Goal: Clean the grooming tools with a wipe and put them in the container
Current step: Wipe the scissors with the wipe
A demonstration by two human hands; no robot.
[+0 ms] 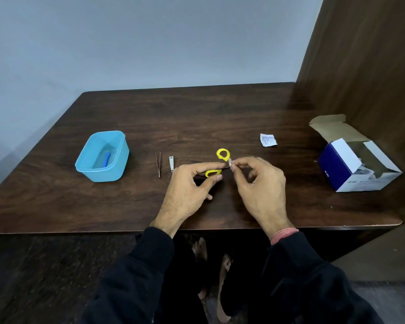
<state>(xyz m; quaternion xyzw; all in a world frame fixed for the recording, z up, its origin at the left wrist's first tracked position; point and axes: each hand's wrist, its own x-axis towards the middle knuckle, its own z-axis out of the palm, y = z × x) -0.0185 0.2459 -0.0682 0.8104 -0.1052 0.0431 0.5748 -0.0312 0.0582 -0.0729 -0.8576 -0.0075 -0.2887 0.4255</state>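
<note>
Head view, frame centre: left hand curled round the lower yellow loop of one pair of scissors, thumb and fingers gripping. Right hand pinching one small white wipe against the scissors just below the upper loop. Left of centre on the tabletop: one pair of tweezers, one nail clipper, one blue container holding one blue tool. Right: one torn wrapper, one open box.

Tweezers, clipper between hands, container.
</note>
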